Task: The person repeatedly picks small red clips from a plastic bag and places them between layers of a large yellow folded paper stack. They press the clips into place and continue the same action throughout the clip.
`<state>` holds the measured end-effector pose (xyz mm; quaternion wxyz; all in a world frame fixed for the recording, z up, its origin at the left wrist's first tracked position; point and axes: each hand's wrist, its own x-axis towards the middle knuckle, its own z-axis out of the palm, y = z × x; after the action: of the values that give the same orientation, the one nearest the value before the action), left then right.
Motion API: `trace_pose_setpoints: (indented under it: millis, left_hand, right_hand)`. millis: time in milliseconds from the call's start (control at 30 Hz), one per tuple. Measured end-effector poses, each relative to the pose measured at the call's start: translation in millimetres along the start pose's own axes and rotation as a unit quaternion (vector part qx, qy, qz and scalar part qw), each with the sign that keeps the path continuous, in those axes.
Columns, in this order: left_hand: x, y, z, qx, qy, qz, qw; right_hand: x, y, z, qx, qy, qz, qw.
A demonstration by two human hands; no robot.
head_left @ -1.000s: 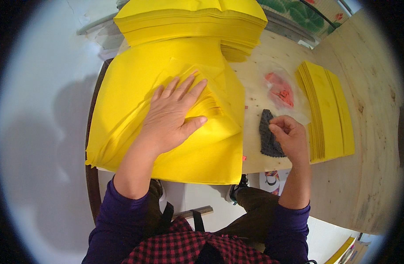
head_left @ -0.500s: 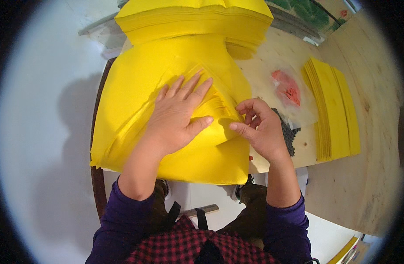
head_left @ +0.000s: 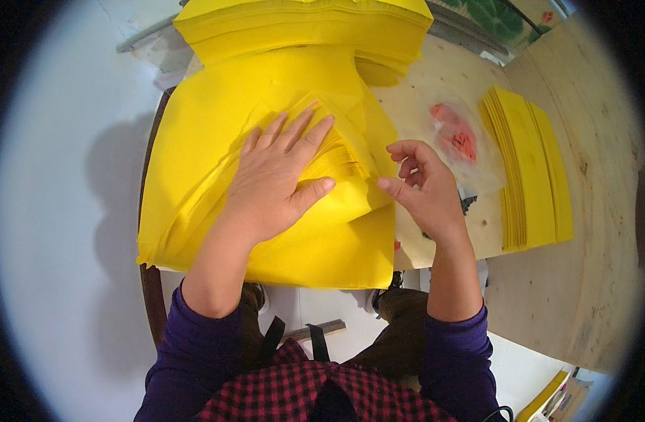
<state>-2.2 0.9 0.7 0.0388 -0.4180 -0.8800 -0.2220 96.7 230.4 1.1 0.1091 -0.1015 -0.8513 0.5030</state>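
Note:
Layered yellow felt-like sheets (head_left: 322, 257) lie spread over the near part of the wooden table, overhanging its front edge. My left hand (head_left: 273, 169) rests palm down on them, fingers spread and stretched out. Between that hand and the right side, a folded-over corner shows a fan of several stacked edges (head_left: 347, 156). My right hand (head_left: 428, 186) hovers just beside the right edge of the sheets, thumb and forefinger apart and the other fingers curled. Nothing shows between its fingers.
Behind the sheets stands a thick stack of yellow sheets (head_left: 301, 28). On the right lie a clear plastic bag with red bits (head_left: 454, 137) and a bundle of folded yellow pieces (head_left: 530, 172). A dark jagged-edged scrap (head_left: 468, 204) is partly hidden by my right hand.
My right hand has drawn slightly right, away from the edge of the sheets, and covers more of the dark scrap. My left hand stays flat on the sheets. The whole view has shifted a little.

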Motion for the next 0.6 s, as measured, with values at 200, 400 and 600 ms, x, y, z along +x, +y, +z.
trace_pose_setpoints:
  millis: [200, 400, 600]
  left_hand:
    - [0.0, 0.7, -0.6, 0.008, 0.000, 0.001, 1.000]
    - [0.2, -3.6, 0.7, -0.008, -0.005, 0.014, 1.000]
    - [2.1, -5.4, 1.6, -0.055, -0.004, 0.024, 0.998]
  right_hand:
    - [0.6, 2.9, -3.7, 0.021, -0.009, 0.013, 1.000]
    - [-5.1, 9.7, -13.8, 0.017, -0.003, -0.007, 1.000]
    - [-14.0, 15.4, -26.5, 0.042, -0.001, 0.001, 0.999]
